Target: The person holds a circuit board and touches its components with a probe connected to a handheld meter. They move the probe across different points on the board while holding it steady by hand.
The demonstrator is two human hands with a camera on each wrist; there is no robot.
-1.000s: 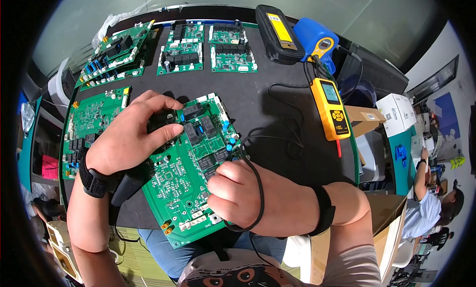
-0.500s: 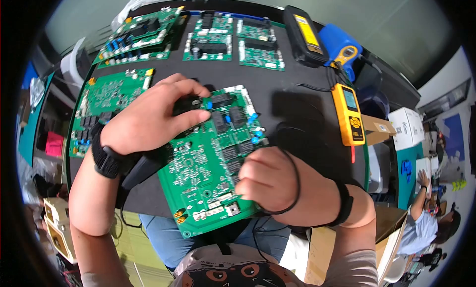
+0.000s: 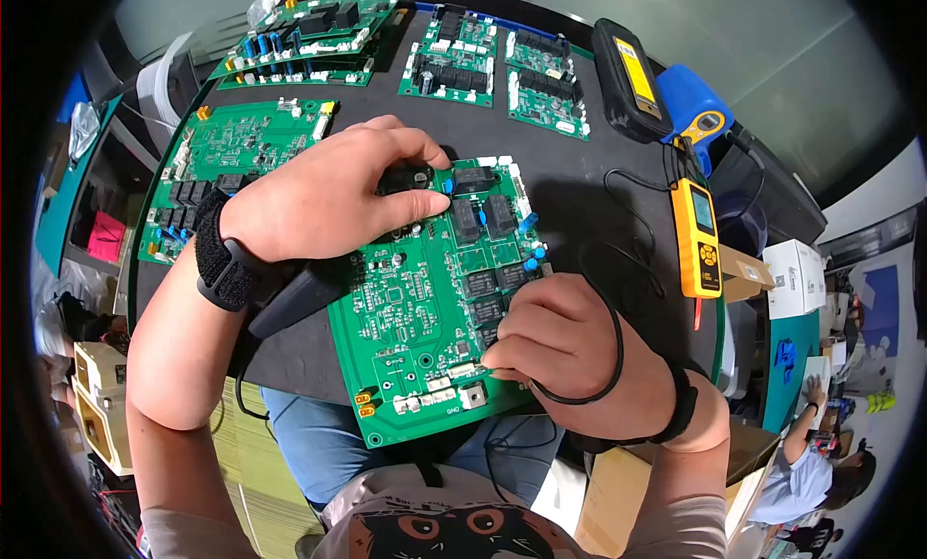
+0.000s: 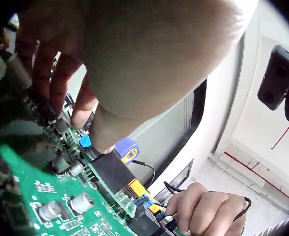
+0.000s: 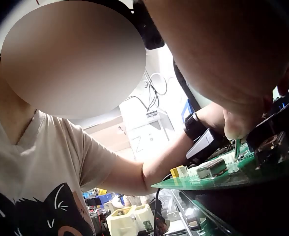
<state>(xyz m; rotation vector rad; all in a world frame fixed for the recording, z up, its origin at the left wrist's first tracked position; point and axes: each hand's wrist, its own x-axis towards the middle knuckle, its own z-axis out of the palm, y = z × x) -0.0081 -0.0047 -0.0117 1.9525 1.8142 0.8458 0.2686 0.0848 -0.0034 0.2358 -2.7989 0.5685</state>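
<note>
Here on the dark-topped desk (image 3: 565, 158), the large green circuit board (image 3: 410, 337) sits right in front of the person, tilted a little, its near end out over the jeans. The left hand (image 3: 323, 197) rests relaxed across its far left part, thumb and forefinger spread beside the black relays (image 3: 467, 221). The right hand (image 3: 575, 342) is curled at the near right part, pinching a slim piece (image 5: 237, 147) down at the board; a black cable (image 3: 621, 351) loops over that hand.

Now round the desk: another large board (image 3: 227, 139) lies under the left arm's far side, and beyond it a stack of boards (image 3: 309, 42) leans at the far left corner. Four smaller boards (image 3: 548, 97) line the back in two pairs. To their right, a black case (image 3: 632, 81) with a yellow label, a blue-and-yellow device (image 3: 688, 96) just beside it, and a yellow meter (image 3: 708, 260) near the right edge.

Out in the room, a white box (image 3: 796, 284) on the right, someone in a light blue shirt (image 3: 792, 487) beyond; over on the left, a pink sheet (image 3: 106, 233) and a beige case (image 3: 101, 395).
</note>
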